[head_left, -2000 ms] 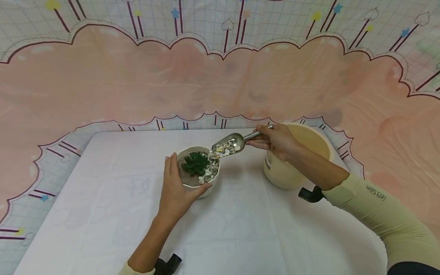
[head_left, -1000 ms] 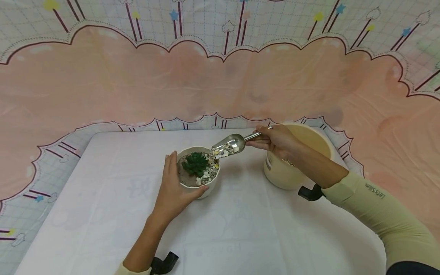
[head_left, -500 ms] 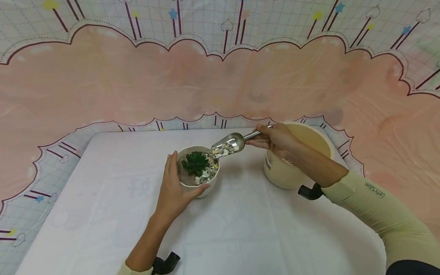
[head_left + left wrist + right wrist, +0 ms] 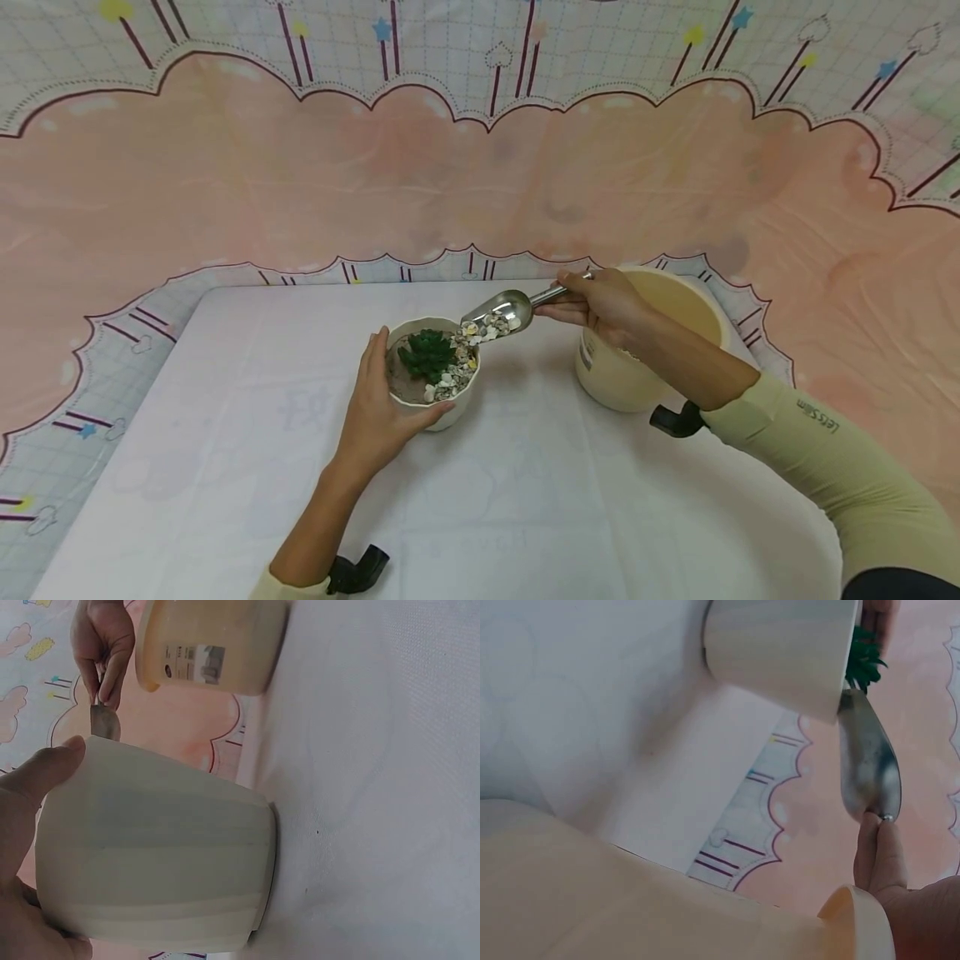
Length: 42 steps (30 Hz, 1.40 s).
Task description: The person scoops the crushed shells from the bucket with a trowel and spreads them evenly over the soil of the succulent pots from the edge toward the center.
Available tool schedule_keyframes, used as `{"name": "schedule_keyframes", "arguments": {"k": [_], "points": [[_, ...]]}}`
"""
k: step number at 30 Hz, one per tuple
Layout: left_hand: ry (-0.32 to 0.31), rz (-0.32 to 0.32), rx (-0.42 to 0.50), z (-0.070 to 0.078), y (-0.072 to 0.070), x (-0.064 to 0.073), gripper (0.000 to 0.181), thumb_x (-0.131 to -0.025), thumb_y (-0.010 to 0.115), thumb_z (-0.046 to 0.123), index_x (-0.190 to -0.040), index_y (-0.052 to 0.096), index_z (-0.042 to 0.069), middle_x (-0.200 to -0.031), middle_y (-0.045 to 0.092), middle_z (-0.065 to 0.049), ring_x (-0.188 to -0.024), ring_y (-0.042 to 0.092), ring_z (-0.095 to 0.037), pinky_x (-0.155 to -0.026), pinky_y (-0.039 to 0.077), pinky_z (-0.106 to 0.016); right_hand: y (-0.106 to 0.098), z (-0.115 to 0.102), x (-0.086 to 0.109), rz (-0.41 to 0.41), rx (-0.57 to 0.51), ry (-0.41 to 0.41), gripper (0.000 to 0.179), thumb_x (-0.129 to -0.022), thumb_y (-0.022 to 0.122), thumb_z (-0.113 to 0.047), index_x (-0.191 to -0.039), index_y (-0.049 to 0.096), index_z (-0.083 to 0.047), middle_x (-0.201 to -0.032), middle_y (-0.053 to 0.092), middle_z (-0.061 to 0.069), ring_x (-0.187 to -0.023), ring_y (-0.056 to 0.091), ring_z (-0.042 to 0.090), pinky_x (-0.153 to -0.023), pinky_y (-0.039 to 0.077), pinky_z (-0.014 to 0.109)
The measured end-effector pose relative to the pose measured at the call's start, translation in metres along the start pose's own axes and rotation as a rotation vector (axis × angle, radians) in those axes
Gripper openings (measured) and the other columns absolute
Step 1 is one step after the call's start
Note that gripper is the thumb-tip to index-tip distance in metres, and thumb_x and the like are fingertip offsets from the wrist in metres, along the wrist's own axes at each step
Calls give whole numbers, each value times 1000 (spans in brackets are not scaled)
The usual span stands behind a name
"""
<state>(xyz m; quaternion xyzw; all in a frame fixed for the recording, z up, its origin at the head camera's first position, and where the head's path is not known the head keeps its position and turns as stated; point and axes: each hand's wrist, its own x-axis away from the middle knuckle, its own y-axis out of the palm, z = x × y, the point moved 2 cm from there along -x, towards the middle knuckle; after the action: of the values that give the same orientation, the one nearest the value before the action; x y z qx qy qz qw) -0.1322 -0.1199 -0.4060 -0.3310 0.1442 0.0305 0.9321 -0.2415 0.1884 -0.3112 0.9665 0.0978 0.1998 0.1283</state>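
Observation:
A white flower pot [image 4: 450,416] stands on the table, with a green succulent [image 4: 426,356] in grey soil. Pebbles [image 4: 448,383] cover the soil along the pot's right side. My left hand [image 4: 377,421] holds the pot around its left and front, thumb near the rim in the left wrist view. My right hand [image 4: 603,307] grips the handle of a metal scoop [image 4: 512,307]. White and yellowish pebbles lie in the scoop, which tilts down to the left. Its lip meets the pot's right rim, as the right wrist view also shows.
A cream bucket [image 4: 611,379] stands on the right, beneath and behind my right forearm. Some pebbles show inside it, partly hidden by the arm. White cloth covers the table [image 4: 525,500], and a patterned pink cloth [image 4: 450,183] hangs behind it.
Some pebbles have slid from the scoop's lip onto the pot's right side, where a yellow one now shows. Both hands stay almost in place.

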Motion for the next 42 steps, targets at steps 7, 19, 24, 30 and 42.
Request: {"name": "schedule_keyframes", "arguments": {"k": [7, 19, 24, 30, 42], "points": [[1, -16, 4, 0, -2, 0, 128, -75, 98, 34, -167, 15, 2, -170, 18, -27, -157, 17, -45, -119, 29, -65, 1, -1, 2, -9, 10, -34, 22, -114, 48, -12, -119, 55, 8, -95, 77, 20, -86, 79, 29, -86, 59, 34], [33, -52, 21, -4, -7, -3, 130, -72, 101, 32, -167, 17, 2, -170, 21, -24, -156, 21, -42, -117, 32, -64, 4, -1, 1, -21, 16, -58, 22, -114, 46, -10, -116, 55, 10, -93, 77, 21, -84, 79, 29, -84, 60, 34], [33, -55, 23, -3, -7, -3, 130, -72, 101, 31, -167, 18, 1, -169, 21, -24, -156, 21, -42, -117, 32, -63, 5, 0, 1, -35, 23, -66, 23, -114, 45, -10, -115, 56, 10, -93, 76, 22, -84, 79, 29, -84, 60, 34], [25, -66, 27, -3, -8, -4, 130, -72, 100, 31, -167, 17, 1, -170, 20, -23, -156, 20, -42, -117, 33, -63, 7, 1, 0, -38, 19, -90, 21, -114, 45, -9, -113, 56, 10, -90, 76, 21, -82, 79, 29, -83, 60, 34], [27, -80, 17, -6, -10, -9, 130, -73, 100, 32, -167, 16, 1, -170, 19, -24, -156, 21, -42, -117, 32, -63, 10, 0, -4, -34, 53, -125, 23, -113, 47, -7, -119, 53, 14, -91, 76, 20, -84, 79, 28, -85, 60, 35]]}}
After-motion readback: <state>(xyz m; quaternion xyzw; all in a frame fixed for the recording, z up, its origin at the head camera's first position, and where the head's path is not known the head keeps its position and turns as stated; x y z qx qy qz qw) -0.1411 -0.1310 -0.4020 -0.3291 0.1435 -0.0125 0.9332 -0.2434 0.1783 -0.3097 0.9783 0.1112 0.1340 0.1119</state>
